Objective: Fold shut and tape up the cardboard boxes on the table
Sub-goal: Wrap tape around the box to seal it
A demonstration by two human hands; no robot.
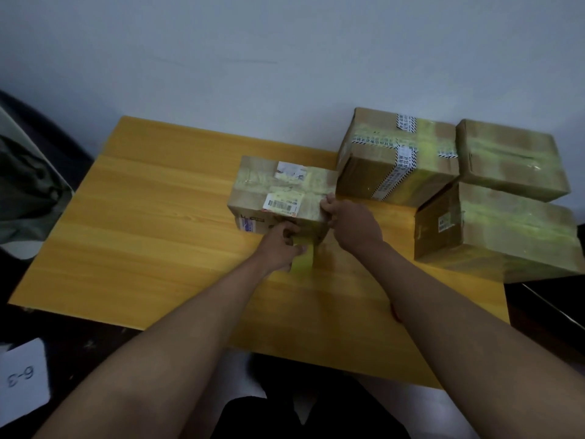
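Taping the near box, with three boxes already sealed.

The left hand [280,245] grips the tape roll [302,259] below the box [281,193] at mid-tabletop [142,217], while the right hand [351,228] pinches the box's near right top edge. Next, I judge: press the strip down the front face and tear it.

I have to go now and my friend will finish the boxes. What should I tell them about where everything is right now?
Left hand: holds the yellow tape at the small box's near side.
Right hand: grips that box's near right corner.
Three other boxes sit right of it: big box, back box, front box, all shut and taped.
Done: small box is folded shut, tape across its top.
Left: finish this strip down the side.
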